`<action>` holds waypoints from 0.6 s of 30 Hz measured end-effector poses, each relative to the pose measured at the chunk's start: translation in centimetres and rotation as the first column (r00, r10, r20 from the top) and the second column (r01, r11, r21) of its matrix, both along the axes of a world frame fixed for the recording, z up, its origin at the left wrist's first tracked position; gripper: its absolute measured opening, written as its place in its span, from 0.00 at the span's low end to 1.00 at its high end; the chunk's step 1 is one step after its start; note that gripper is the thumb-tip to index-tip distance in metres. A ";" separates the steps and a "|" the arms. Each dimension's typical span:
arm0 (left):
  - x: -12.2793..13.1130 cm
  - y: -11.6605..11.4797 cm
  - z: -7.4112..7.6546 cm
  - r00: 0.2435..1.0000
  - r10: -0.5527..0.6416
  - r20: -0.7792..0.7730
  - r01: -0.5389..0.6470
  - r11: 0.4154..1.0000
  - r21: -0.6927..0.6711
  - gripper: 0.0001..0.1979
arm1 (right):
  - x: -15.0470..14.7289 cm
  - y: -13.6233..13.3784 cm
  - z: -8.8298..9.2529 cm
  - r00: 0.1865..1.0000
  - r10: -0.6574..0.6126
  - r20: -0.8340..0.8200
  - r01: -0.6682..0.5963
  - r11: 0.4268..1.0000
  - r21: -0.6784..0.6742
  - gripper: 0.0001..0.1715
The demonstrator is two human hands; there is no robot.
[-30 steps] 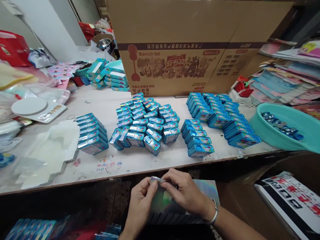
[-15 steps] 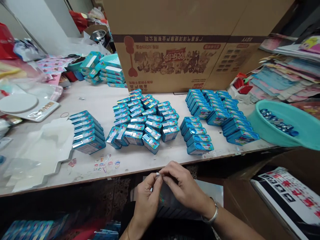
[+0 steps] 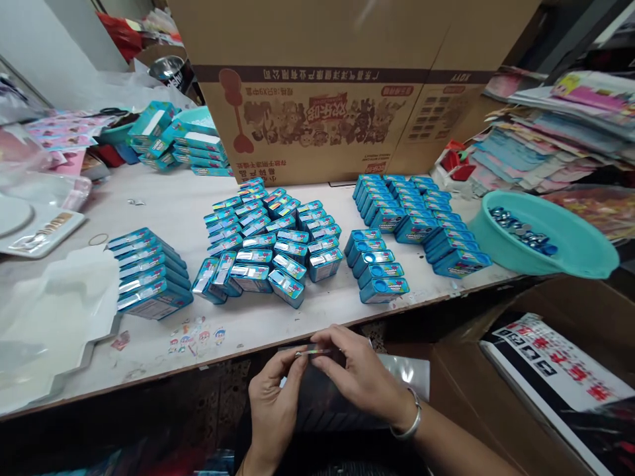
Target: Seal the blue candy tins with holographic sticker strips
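My left hand pinches one end of a thin, shiny strip between thumb and forefinger. The fingers of my right hand close on the strip's other end, so it is stretched between both hands, in front of the table's edge. What the strip belongs to is hard to make out. Behind and below the hands, a clear, glossy plastic sheet or bag lies over my lap. On the table ahead stand several small blue boxes in a loose group, with a row of blue boxes farther left.
Blue boxes with round recesses stand right of centre. A turquoise basin at right holds shiny blue pieces. A large cardboard carton blocks the back. An open carton sits lower right, and a white tray lies left.
My hands have moved slightly apart, and more of the shiny strip shows between them. The view has shifted a little, with the table's things sliding left in it.
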State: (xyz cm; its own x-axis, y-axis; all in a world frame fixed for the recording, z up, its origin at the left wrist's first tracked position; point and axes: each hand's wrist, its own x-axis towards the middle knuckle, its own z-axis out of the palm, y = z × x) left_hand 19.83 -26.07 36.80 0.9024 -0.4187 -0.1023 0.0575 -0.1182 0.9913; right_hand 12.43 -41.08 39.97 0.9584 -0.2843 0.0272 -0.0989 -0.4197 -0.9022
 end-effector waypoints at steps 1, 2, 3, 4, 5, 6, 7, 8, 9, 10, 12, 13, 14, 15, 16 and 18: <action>0.0 0.0 0.0 1.000 0.011 0.000 -0.011 1.000 0.014 0.12 | -0.2 -0.1 0.0 1.000 -0.018 0.001 0.018 0.999 -0.040 0.05; 0.1 0.0 0.1 1.000 0.015 -0.003 -0.015 1.000 0.025 0.12 | -0.5 -0.2 -0.1 1.000 -0.029 0.005 0.029 0.997 -0.072 0.04; 0.1 -0.1 0.1 1.000 0.011 -0.006 -0.011 0.999 0.032 0.12 | -0.7 -0.3 -0.1 0.999 -0.032 0.011 0.033 0.995 -0.093 0.03; 0.1 -0.2 0.2 1.000 0.002 -0.007 -0.001 0.999 0.034 0.12 | -0.8 -0.4 -0.2 0.999 -0.030 0.016 0.032 0.994 -0.101 0.05; 0.1 -0.3 0.2 1.000 -0.009 -0.006 0.009 0.999 0.031 0.12 | -0.9 -0.6 -0.2 0.999 -0.028 0.016 0.029 0.995 -0.100 0.07; 0.1 -0.5 0.3 1.000 -0.018 -0.003 0.018 1.000 0.026 0.12 | -1.0 -0.7 -0.2 1.000 -0.026 0.014 0.027 0.995 -0.092 0.08; 0.1 -0.6 0.3 1.000 -0.027 -0.003 0.027 0.999 0.022 0.13 | -1.0 -0.8 -0.1 1.000 -0.021 0.010 0.022 0.997 -0.078 0.08; 0.1 -0.6 0.4 1.000 -0.030 -0.005 0.030 0.999 0.019 0.13 | -1.1 -1.0 -0.1 1.000 -0.013 0.007 0.013 0.998 -0.061 0.09; 0.1 -0.6 0.4 1.000 -0.027 -0.013 0.027 0.999 0.020 0.13 | -1.1 -1.2 0.0 1.000 -0.003 0.008 0.003 0.999 -0.045 0.07; 0.1 -0.5 0.4 1.000 -0.019 -0.025 0.020 1.000 0.021 0.14 | -1.2 -1.4 0.1 1.000 0.004 0.014 -0.004 0.999 -0.038 0.05; 0.2 -0.3 0.3 0.998 0.009 -0.063 -0.007 1.000 0.025 0.16 | -1.5 -1.7 0.1 0.999 0.009 0.040 -0.007 0.999 -0.052 0.03; 0.3 -0.2 0.2 0.996 0.018 -0.092 -0.016 1.000 0.023 0.17 | -1.6 -1.9 0.1 0.998 0.009 0.054 -0.006 0.998 -0.069 0.03; 0.4 -0.1 0.1 0.991 0.014 -0.131 -0.011 1.000 0.020 0.18 | -1.7 -2.0 0.1 0.998 0.008 0.065 -0.003 0.996 -0.087 0.04; 0.6 0.0 0.0 0.984 -0.013 -0.180 0.015 1.000 0.011 0.19 | -1.8 -2.1 0.1 0.998 0.008 0.070 -0.001 0.995 -0.099 0.06; 0.7 0.0 0.1 0.971 -0.059 -0.231 0.060 0.998 -0.003 0.20 | -1.9 -2.2 0.0 0.998 0.010 0.068 -0.003 0.995 -0.104 0.08; 1.1 -0.1 0.5 0.938 -0.171 -0.303 0.171 0.985 -0.027 0.24 | -2.1 -2.3 0.0 0.998 0.021 0.059 -0.016 0.995 -0.095 0.09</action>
State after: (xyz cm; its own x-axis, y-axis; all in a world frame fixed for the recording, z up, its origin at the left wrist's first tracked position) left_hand 20.90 -26.22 37.29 0.7435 -0.5640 -0.3593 0.3335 -0.1530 0.9302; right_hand 10.36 -43.36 40.01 0.9592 -0.2601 0.1106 -0.0373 -0.5044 -0.8627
